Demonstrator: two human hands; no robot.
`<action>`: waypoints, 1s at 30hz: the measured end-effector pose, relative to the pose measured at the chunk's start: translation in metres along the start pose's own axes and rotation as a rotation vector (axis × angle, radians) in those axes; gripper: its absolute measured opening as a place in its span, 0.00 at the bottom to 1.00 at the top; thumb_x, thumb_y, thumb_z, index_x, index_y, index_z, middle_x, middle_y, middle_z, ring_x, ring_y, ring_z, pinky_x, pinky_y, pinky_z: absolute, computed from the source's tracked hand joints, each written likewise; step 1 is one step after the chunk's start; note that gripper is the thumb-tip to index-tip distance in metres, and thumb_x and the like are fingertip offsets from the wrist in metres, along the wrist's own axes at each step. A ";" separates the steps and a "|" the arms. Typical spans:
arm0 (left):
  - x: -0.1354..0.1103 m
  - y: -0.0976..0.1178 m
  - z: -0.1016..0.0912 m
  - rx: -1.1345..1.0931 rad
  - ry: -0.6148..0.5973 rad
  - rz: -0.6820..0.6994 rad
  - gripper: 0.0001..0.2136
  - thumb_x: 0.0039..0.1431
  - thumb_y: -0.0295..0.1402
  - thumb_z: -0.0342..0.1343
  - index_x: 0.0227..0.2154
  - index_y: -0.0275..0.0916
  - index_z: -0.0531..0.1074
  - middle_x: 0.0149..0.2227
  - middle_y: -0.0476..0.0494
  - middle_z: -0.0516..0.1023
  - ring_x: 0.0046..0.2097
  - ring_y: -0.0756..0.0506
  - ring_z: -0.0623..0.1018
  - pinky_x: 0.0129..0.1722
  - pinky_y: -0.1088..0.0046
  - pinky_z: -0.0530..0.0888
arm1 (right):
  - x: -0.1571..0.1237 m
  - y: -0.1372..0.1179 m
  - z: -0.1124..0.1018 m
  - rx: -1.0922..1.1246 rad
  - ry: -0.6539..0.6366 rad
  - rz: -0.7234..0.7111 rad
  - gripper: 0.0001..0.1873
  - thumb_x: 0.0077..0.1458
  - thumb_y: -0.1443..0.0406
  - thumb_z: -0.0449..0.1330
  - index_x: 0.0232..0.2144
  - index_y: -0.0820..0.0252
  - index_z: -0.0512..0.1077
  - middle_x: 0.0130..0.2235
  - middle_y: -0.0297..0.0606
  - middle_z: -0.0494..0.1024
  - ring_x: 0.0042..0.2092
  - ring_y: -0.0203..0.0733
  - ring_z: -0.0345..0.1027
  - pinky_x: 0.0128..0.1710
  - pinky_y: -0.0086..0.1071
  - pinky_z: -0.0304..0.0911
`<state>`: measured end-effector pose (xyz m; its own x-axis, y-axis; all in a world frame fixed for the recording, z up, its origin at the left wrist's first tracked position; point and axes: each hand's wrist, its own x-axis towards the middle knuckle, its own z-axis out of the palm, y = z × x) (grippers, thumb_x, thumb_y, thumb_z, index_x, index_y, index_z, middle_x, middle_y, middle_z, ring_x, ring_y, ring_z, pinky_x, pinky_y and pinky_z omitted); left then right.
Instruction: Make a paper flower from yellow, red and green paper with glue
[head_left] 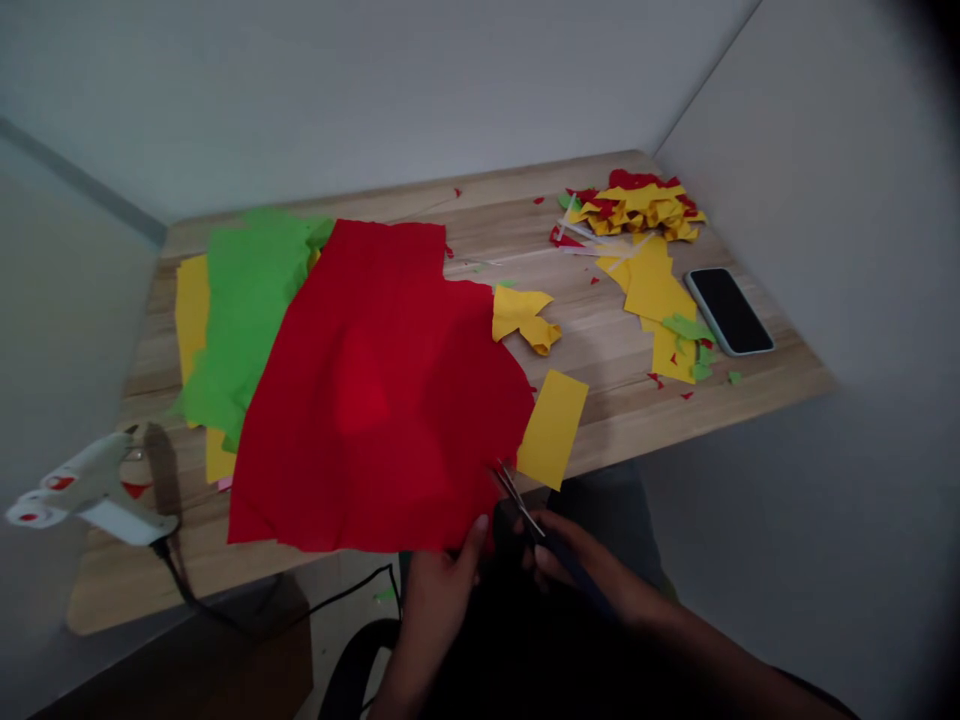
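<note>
A large sheet of red paper (pixel 382 390) with an uneven outline covers the front middle of the table. My left hand (pixel 442 580) pinches its lower edge, thumb on top. To the right of that, my right hand (pixel 570 560) is closed around dark-handled scissors (pixel 517 495). Their blades lie at the red paper's lower right edge, slightly apart. Just right of the blades is a yellow paper rectangle (pixel 553 430). A twisted yellow paper piece (pixel 525 315) lies beyond, by the sheet's right side.
Green paper (pixel 247 310) lies over yellow sheets on the left. A white glue gun (pixel 97 490) with a black cord sits at the table's left front. Crumpled yellow and red pieces (pixel 637 205), yellow scraps (pixel 656 285) and a phone (pixel 729 312) are at the right.
</note>
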<state>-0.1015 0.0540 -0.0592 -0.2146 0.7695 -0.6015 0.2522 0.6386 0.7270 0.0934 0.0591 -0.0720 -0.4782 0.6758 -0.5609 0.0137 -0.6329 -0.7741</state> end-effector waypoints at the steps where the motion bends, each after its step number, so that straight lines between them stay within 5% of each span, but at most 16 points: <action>1: -0.001 -0.001 -0.001 0.009 -0.011 0.020 0.25 0.51 0.60 0.57 0.22 0.39 0.69 0.15 0.52 0.66 0.20 0.48 0.69 0.22 0.74 0.65 | -0.002 -0.001 0.000 -0.001 0.007 0.002 0.29 0.53 0.44 0.63 0.44 0.60 0.67 0.32 0.32 0.69 0.30 0.33 0.63 0.32 0.31 0.61; 7: -0.007 -0.004 -0.010 0.081 -0.054 0.024 0.27 0.60 0.58 0.48 0.21 0.39 0.70 0.20 0.47 0.72 0.22 0.47 0.71 0.27 0.73 0.67 | -0.015 -0.007 0.007 -0.140 0.164 -0.037 0.22 0.51 0.55 0.66 0.44 0.57 0.67 0.37 0.39 0.77 0.37 0.43 0.71 0.40 0.38 0.66; 13: -0.029 0.007 -0.046 0.401 -0.360 0.143 0.21 0.61 0.50 0.54 0.20 0.41 0.73 0.19 0.49 0.73 0.23 0.47 0.73 0.23 0.76 0.63 | -0.010 -0.002 0.016 -0.216 0.408 -0.080 0.22 0.51 0.58 0.66 0.46 0.54 0.63 0.45 0.43 0.79 0.41 0.47 0.73 0.47 0.43 0.66; 16: -0.018 0.018 -0.067 0.471 -0.200 0.412 0.16 0.63 0.45 0.54 0.26 0.42 0.77 0.25 0.48 0.78 0.28 0.47 0.77 0.28 0.76 0.70 | -0.008 -0.013 0.020 -0.137 0.290 -0.112 0.21 0.54 0.55 0.65 0.45 0.54 0.64 0.41 0.41 0.79 0.41 0.45 0.73 0.45 0.41 0.65; 18: 0.002 0.022 -0.070 0.566 -0.059 0.672 0.11 0.64 0.41 0.54 0.37 0.43 0.79 0.38 0.44 0.83 0.42 0.44 0.80 0.44 0.69 0.75 | -0.011 -0.025 0.024 -0.040 0.176 -0.120 0.22 0.55 0.51 0.64 0.45 0.55 0.64 0.38 0.38 0.76 0.38 0.43 0.71 0.40 0.37 0.64; 21: 0.037 0.024 -0.059 0.847 -0.062 0.918 0.18 0.66 0.38 0.53 0.56 0.44 0.72 0.61 0.41 0.73 0.64 0.39 0.69 0.63 0.54 0.65 | -0.017 -0.032 0.029 0.067 0.049 -0.108 0.26 0.57 0.45 0.60 0.48 0.55 0.63 0.37 0.36 0.73 0.35 0.39 0.66 0.37 0.35 0.61; 25: 0.061 0.022 -0.034 1.112 0.015 0.976 0.28 0.68 0.41 0.49 0.68 0.38 0.55 0.70 0.38 0.56 0.71 0.36 0.55 0.68 0.48 0.57 | -0.021 -0.016 0.034 0.066 0.013 -0.054 0.29 0.57 0.42 0.59 0.48 0.55 0.62 0.36 0.34 0.71 0.35 0.38 0.62 0.37 0.34 0.59; 30: 0.063 0.022 -0.024 1.175 0.084 0.967 0.31 0.69 0.43 0.46 0.70 0.35 0.51 0.72 0.39 0.51 0.72 0.35 0.50 0.68 0.48 0.54 | -0.016 0.003 0.035 0.085 0.050 -0.017 0.30 0.55 0.41 0.60 0.46 0.56 0.64 0.34 0.33 0.72 0.33 0.37 0.63 0.35 0.33 0.60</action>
<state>-0.1324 0.1166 -0.0735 0.4261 0.9046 -0.0149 0.8982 -0.4210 0.1268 0.0702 0.0328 -0.0546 -0.4332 0.7032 -0.5638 -0.0698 -0.6498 -0.7569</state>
